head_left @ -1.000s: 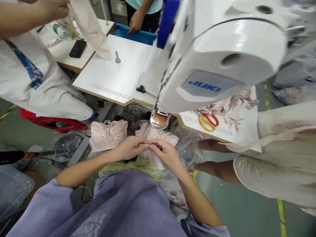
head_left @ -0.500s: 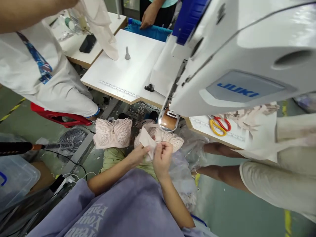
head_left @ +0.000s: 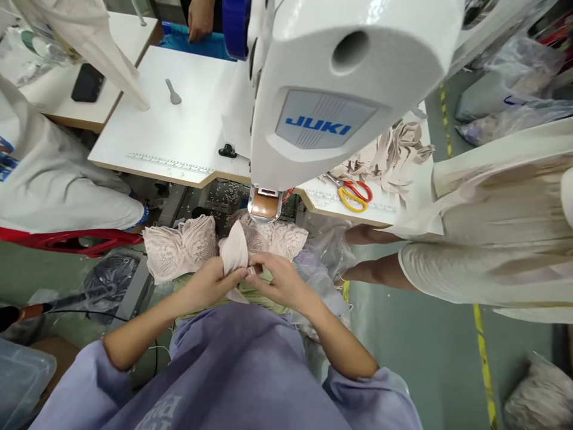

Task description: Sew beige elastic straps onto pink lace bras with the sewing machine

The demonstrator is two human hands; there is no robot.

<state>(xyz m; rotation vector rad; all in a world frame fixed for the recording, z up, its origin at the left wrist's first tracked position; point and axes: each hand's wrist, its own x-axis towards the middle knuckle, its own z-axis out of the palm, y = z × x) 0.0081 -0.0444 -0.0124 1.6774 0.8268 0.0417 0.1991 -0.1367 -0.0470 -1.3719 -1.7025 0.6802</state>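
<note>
Above my lap, a pale beige fabric piece (head_left: 234,249) is pinched in my left hand (head_left: 215,278), its pointed end sticking up. My right hand (head_left: 277,276) has thumb and fingers closed on the same piece at its right edge, near a small whitish tag-like bit. Lace bras lie beyond my hands: one pale pink bra (head_left: 181,246) to the left, another lace bra (head_left: 286,239) to the right, partly hidden behind the fabric. Just past them sits the brown and metal end of the sewing machine (head_left: 265,206).
A white JUKI machine head (head_left: 349,83) hangs over the white worktable (head_left: 165,131). Red and yellow scissors (head_left: 356,194) lie beside fabric scraps (head_left: 389,158) on the right. A co-worker's legs (head_left: 376,263) stand at right; another person sits at left near a red stool (head_left: 76,240).
The view has swung to the right and the machine head appears more face-on. My hands have shifted the beige piece, with its tip now pointing up between them.
</note>
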